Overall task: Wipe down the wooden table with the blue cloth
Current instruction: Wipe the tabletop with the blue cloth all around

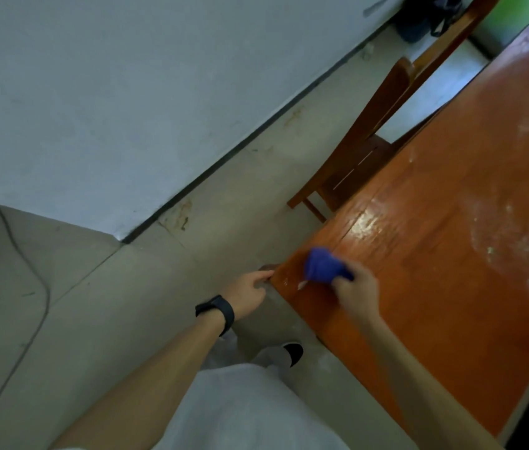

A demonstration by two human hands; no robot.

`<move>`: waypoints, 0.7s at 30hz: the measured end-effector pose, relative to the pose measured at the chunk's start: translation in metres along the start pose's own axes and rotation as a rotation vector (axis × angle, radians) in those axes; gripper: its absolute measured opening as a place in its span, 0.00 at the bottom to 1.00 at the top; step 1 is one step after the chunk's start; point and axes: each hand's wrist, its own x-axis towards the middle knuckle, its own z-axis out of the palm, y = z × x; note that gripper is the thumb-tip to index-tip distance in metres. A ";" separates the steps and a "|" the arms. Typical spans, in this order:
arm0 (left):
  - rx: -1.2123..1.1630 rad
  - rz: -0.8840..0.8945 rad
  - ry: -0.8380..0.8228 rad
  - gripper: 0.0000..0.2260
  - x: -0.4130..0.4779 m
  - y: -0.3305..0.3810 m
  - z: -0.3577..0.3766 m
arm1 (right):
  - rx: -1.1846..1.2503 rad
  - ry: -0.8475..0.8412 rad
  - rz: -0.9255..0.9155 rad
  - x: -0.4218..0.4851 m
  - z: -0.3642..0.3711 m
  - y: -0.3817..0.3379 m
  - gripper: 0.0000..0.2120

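Head view: bare floor (94, 303) lies open on the left, crossed by a thin cable (34, 277). The left hand (250, 292), with a black watch (219, 311) at the wrist, reaches to the table (451, 254) corner, fingers loosely curled, fingertips touching its edge. Just beside it, the right hand (355, 287) pinches a bunched blue cloth (323, 266) against the tabletop near that corner. The orange-brown top looks glossy by the cloth and streaked with pale smears further right. A chair (370, 151) stands tucked against the far edge.
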 end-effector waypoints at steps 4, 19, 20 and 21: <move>0.128 0.021 0.025 0.22 0.006 -0.012 0.007 | -0.278 0.198 0.197 0.070 -0.024 0.009 0.32; 0.896 0.336 -0.008 0.29 0.020 0.072 0.044 | 0.180 0.353 0.265 -0.067 -0.035 0.072 0.28; 0.994 0.369 -0.026 0.29 0.025 0.081 0.048 | 0.195 0.445 0.322 -0.058 -0.053 0.082 0.28; 1.088 0.387 -0.042 0.30 0.031 0.087 0.052 | 0.193 0.515 0.386 -0.049 -0.069 0.094 0.28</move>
